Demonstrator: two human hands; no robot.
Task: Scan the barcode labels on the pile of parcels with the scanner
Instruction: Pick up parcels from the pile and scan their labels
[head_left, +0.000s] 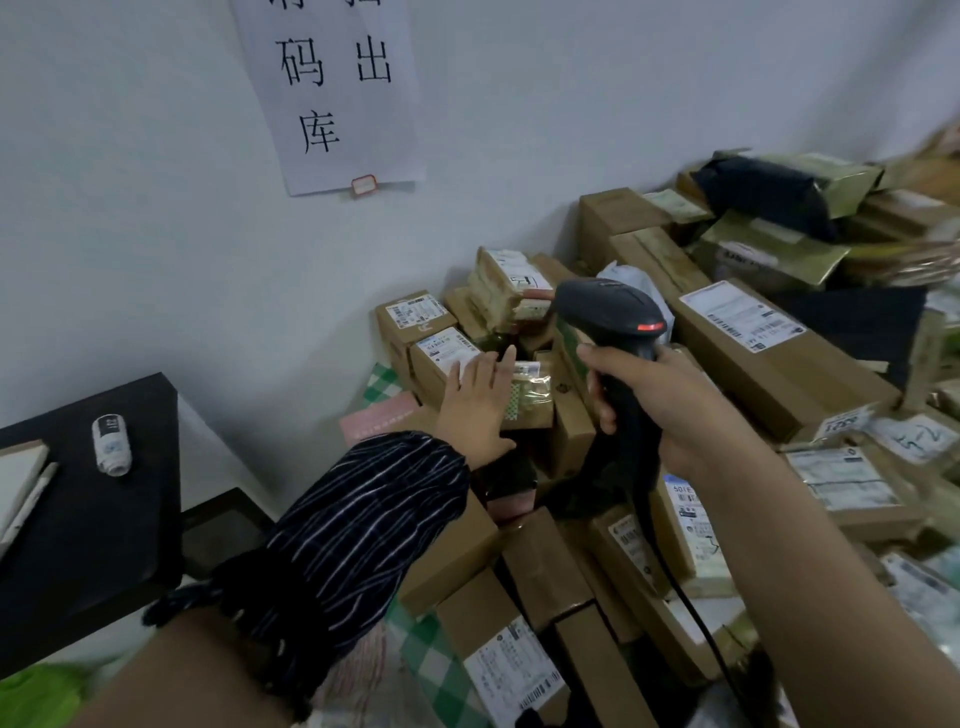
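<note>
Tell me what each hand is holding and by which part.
The right hand grips the scanner by its handle. The left hand holds nothing; its straight fingers touch a parcel.

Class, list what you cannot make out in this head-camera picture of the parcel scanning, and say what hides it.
Head view only.
Print on the long box's label: too small to read.
Window of the scanner: faces away, target unclear.
The box label under the left hand: partly covered by fingers.
The wall sign: top cut off by the frame edge.
The far-right parcels: blurred.
</note>
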